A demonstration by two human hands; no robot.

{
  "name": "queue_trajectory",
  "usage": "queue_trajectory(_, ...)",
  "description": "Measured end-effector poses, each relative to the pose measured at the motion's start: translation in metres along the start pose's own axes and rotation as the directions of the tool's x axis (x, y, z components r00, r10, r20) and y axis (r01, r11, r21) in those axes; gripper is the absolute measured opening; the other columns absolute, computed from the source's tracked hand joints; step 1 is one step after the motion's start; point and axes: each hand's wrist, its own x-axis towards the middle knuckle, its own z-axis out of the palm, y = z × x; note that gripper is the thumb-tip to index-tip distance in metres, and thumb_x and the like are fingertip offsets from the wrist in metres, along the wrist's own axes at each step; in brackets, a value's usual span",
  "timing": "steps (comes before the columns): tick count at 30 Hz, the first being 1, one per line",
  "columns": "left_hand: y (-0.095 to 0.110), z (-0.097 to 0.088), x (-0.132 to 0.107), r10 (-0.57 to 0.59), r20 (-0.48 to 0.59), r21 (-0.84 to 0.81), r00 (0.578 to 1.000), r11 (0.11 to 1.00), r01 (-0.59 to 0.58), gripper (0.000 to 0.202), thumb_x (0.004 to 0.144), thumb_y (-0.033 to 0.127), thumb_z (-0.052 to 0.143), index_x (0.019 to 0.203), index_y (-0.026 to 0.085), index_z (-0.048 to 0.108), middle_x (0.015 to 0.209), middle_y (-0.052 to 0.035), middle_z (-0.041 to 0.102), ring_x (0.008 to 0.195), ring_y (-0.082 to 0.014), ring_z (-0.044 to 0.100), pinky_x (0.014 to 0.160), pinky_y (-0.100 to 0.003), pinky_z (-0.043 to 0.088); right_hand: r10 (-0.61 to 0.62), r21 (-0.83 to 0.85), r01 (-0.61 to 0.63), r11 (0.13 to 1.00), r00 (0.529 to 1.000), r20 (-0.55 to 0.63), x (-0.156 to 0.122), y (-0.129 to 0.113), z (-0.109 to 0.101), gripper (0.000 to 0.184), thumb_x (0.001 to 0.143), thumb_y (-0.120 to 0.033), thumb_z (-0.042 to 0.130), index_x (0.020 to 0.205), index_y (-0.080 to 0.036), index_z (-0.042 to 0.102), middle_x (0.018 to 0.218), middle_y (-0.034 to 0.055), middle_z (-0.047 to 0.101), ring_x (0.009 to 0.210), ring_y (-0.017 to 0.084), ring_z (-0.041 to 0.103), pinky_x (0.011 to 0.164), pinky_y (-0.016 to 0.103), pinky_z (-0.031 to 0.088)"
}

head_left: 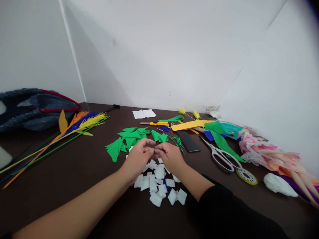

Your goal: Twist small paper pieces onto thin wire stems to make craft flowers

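My left hand [140, 155] and my right hand [170, 156] meet at the fingertips over the middle of the dark table. Fingers and thumbs on both are pinched together; whatever sits between them is too small or hidden to make out. Beneath the hands lie many small white paper squares [159, 172], partly covered by them. A bit of blue [166, 184] shows among the squares. Just beyond my left hand is a heap of green paper pieces [131, 135]. Thin green strips [177, 142] lie beyond my right hand.
Paper-wrapped stems with fringed tops [82, 124] lie at left beside a denim item [37, 103]. Farther back are a yellow utility knife [159, 123] and white paper [144, 114]. Rightward lie a black phone [188, 141], scissors [221, 156], a tape roll [246, 176] and dolls [264, 149].
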Motion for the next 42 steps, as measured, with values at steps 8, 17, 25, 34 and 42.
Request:
queue_trajectory(8,0.018,-0.058,0.018,0.279,-0.164,0.649,0.946,0.753,-0.11,0.012,0.071,0.029,0.051,0.078,0.022,0.058,0.072,-0.0002,0.067,0.068,-0.018,0.059,0.062,-0.028,0.04,0.139,-0.012,-0.141,0.99,0.985,-0.101,0.001,0.005,-0.009,0.023,0.083,-0.031,0.042,0.065,-0.019,0.052,0.056,0.0001,0.057,0.056,0.014,0.052,0.055,0.024,0.037)
queue_trajectory(17,0.014,-0.156,0.042,0.05,-0.12,0.955,0.992,0.278,0.102,0.019,0.058,0.038,0.061,0.066,0.021,0.06,0.067,-0.0021,0.062,0.063,-0.0188,0.054,0.052,-0.024,0.03,0.228,0.13,-0.218,0.967,0.972,-0.061,-0.001,-0.005,-0.011,0.028,0.077,-0.032,0.051,0.053,-0.018,0.046,0.052,-0.0025,0.048,0.052,0.011,0.045,0.053,0.023,0.036)
queue_trajectory(25,-0.008,-0.09,0.034,0.137,0.017,0.923,0.99,0.378,-0.068,0.025,0.064,0.046,0.057,0.057,0.022,0.062,0.063,-0.0033,0.059,0.06,-0.0188,0.051,0.053,-0.026,0.028,0.292,0.287,-0.307,0.908,0.952,0.092,0.001,-0.004,-0.011,0.011,0.073,-0.024,0.054,0.071,-0.018,0.063,0.066,0.0014,0.063,0.06,0.014,0.057,0.061,0.028,0.044)
queue_trajectory(34,-0.028,-0.071,0.036,0.071,-0.091,0.944,0.993,0.324,0.064,0.017,0.058,0.036,0.067,0.061,0.021,0.061,0.072,-0.0038,0.059,0.068,-0.0209,0.054,0.056,-0.027,0.033,0.364,0.239,-0.383,0.892,0.924,0.12,0.009,-0.007,-0.014,0.012,0.071,-0.025,0.055,0.065,-0.018,0.062,0.062,0.0007,0.063,0.061,0.015,0.057,0.06,0.027,0.044)
queue_trajectory(42,-0.025,-0.08,0.033,0.151,-0.069,0.957,0.986,0.289,0.023,0.012,0.072,0.033,0.054,0.071,0.021,0.058,0.076,-0.003,0.059,0.074,-0.0203,0.053,0.061,-0.028,0.035,0.35,0.296,-0.409,0.863,0.907,0.233,0.011,-0.012,-0.005,0.017,0.07,-0.021,0.056,0.083,-0.023,0.067,0.081,0.0029,0.067,0.075,0.017,0.061,0.071,0.03,0.046)
